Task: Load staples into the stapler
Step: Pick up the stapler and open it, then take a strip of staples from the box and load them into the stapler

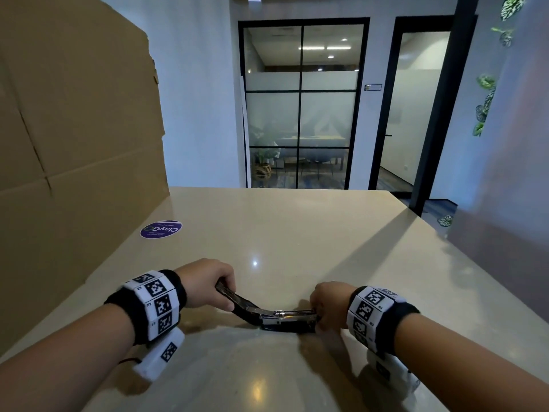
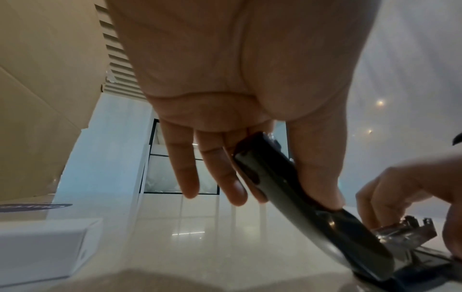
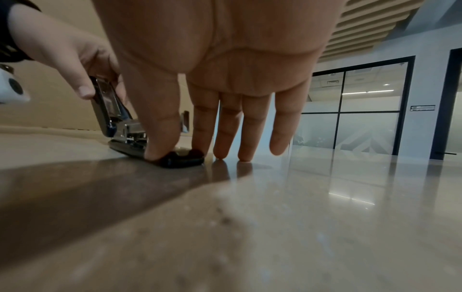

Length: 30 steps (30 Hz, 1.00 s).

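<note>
With the stapler (image 1: 267,315) swung open on the counter (image 1: 297,233), left hand (image 1: 205,282) pinching its lid and right hand (image 1: 328,304) pinching its front, staples remain to be inserted.

A glossy beige stone table (image 1: 297,233) is carrying everything here. The black stapler (image 1: 285,321) is sitting on it near the front edge, lid swung open, and a round purple sticker (image 1: 161,229) is lying flat beside a big cardboard box (image 1: 74,144) standing along the left side.
</note>
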{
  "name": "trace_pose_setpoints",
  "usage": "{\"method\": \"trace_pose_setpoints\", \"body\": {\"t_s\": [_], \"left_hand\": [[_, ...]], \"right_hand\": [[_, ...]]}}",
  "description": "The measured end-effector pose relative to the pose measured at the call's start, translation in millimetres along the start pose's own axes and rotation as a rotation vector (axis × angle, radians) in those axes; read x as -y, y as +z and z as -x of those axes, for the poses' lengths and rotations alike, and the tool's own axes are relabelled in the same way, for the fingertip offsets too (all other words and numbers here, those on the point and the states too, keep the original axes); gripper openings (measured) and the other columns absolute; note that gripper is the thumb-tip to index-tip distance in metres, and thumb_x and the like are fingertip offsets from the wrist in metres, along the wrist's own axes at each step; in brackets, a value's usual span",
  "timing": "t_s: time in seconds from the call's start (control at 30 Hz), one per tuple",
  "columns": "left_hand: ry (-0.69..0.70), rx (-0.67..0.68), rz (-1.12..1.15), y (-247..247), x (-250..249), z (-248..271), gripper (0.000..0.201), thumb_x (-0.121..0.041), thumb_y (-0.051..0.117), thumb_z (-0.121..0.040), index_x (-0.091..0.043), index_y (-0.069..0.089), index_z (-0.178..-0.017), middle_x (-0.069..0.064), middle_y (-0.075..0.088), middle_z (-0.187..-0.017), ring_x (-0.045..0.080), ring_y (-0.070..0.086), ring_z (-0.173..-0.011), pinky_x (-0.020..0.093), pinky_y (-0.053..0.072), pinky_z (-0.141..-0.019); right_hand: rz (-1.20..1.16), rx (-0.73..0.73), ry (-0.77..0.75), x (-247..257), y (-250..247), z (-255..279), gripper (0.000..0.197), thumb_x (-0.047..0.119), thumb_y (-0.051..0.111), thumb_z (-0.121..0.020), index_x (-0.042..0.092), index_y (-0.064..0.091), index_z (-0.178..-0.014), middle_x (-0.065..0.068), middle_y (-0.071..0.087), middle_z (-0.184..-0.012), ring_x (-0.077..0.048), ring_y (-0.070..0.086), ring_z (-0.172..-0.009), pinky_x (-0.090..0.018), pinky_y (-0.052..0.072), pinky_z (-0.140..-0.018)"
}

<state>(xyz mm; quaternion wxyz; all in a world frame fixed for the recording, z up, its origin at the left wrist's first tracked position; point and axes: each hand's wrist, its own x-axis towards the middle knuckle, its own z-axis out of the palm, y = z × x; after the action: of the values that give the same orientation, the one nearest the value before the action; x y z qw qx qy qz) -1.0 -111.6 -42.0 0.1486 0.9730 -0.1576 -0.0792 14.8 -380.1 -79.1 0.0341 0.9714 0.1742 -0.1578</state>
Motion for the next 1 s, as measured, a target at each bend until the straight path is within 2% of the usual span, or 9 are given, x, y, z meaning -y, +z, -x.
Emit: {"method": "trace_pose_setpoints", "body": {"t_s": [0.17, 0.33, 0.43, 0.5, 0.6, 0.7, 0.77, 0.87, 1.0], "left_hand": [[-0.028, 0.016, -0.035, 4.4, 6.6, 1.2, 0.022, -0.037, 0.079, -0.068, -0.037, 0.057, -0.073, -0.011, 0.062, -0.088, 0.013, 0.061, -0.084, 0.028, 0.048, -0.075], [-0.059, 0.063, -0.047, 9.1, 9.9, 3.1, 0.021, -0.038, 0.078, -0.071, -0.034, 0.060, -0.081, -0.010, 0.065, -0.089, 0.012, 0.062, -0.084, 0.023, 0.046, -0.070], [-0.087, 0.115, -0.045, 15.2, 12.1, 2.9, 0.021, -0.036, 0.078, -0.071, -0.034, 0.060, -0.082, -0.010, 0.067, -0.090, 0.010, 0.063, -0.084, 0.022, 0.049, -0.072], [-0.102, 0.153, -0.031, 20.2, 12.7, 2.1, 0.023, -0.035, 0.079, -0.072, -0.031, 0.060, -0.085, -0.012, 0.066, -0.088, 0.009, 0.063, -0.083, 0.024, 0.052, -0.076], [-0.099, 0.175, -0.034, 24.9, 13.7, 0.0, 0.025, -0.034, 0.078, -0.073, -0.029, 0.060, -0.089, -0.014, 0.062, -0.084, 0.007, 0.060, -0.080, 0.019, 0.049, -0.072], [-0.090, 0.184, -0.049, 24.2, 15.4, 0.6, 0.024, -0.037, 0.075, -0.076, -0.027, 0.062, -0.094, -0.010, 0.065, -0.092, 0.010, 0.061, -0.085, 0.021, 0.048, -0.075], [-0.079, 0.167, -0.080, 18.2, 19.3, 1.3, 0.020, -0.042, 0.066, -0.083, -0.025, 0.065, -0.094, -0.007, 0.067, -0.095, 0.012, 0.061, -0.088, 0.025, 0.048, -0.078], [-0.099, 0.081, -0.155, -1.6, 37.6, -1.2, 0.020, -0.038, 0.050, -0.094, -0.023, 0.060, -0.084, -0.005, 0.063, -0.089, 0.014, 0.056, -0.082, 0.026, 0.041, -0.073], [-0.256, -0.023, -0.293, -28.9, 76.6, -3.9, 0.021, -0.027, 0.056, -0.089, -0.021, 0.063, -0.107, -0.002, 0.065, -0.116, 0.015, 0.059, -0.100, 0.026, 0.045, -0.085]], "right_hand": [[-0.003, -0.003, 0.002, -0.1, -0.4, -0.4, 0.023, 0.025, 0.066, -0.069, 0.015, 0.069, -0.090, -0.003, 0.060, -0.077, -0.025, 0.057, -0.071, -0.030, 0.050, -0.070], [-0.003, -0.003, -0.003, 0.3, -0.2, 0.7, 0.021, 0.024, 0.065, -0.072, 0.015, 0.068, -0.090, -0.003, 0.059, -0.077, -0.025, 0.056, -0.072, -0.029, 0.048, -0.068], [0.002, -0.003, -0.010, 0.5, -0.9, 0.9, 0.020, 0.023, 0.066, -0.071, 0.015, 0.069, -0.089, -0.003, 0.058, -0.076, -0.026, 0.055, -0.071, -0.027, 0.045, -0.067], [0.011, -0.005, -0.012, 0.5, -0.8, 0.4, 0.020, 0.024, 0.066, -0.070, 0.015, 0.069, -0.087, -0.003, 0.059, -0.075, -0.026, 0.056, -0.070, -0.028, 0.047, -0.067], [0.019, -0.007, -0.014, 0.2, -0.8, -0.8, 0.019, 0.025, 0.066, -0.069, 0.016, 0.069, -0.085, -0.003, 0.060, -0.075, -0.026, 0.057, -0.070, -0.030, 0.050, -0.069], [0.015, -0.002, -0.018, -0.1, -1.3, -1.2, 0.019, 0.025, 0.067, -0.069, 0.016, 0.069, -0.087, -0.002, 0.060, -0.075, -0.025, 0.057, -0.070, -0.031, 0.050, -0.070], [0.026, 0.002, -0.027, -0.4, -1.8, -0.6, 0.021, 0.026, 0.067, -0.072, 0.015, 0.069, -0.090, -0.003, 0.059, -0.077, -0.025, 0.057, -0.072, -0.030, 0.049, -0.071], [0.041, 0.001, -0.040, -1.1, -2.0, 0.6, 0.024, 0.027, 0.066, -0.074, 0.015, 0.068, -0.094, -0.003, 0.059, -0.080, -0.026, 0.056, -0.074, -0.031, 0.049, -0.072], [0.033, -0.012, -0.033, -0.8, -0.1, 2.0, 0.024, 0.027, 0.066, -0.073, 0.016, 0.068, -0.094, -0.003, 0.059, -0.083, -0.025, 0.056, -0.075, -0.030, 0.048, -0.070]]}}
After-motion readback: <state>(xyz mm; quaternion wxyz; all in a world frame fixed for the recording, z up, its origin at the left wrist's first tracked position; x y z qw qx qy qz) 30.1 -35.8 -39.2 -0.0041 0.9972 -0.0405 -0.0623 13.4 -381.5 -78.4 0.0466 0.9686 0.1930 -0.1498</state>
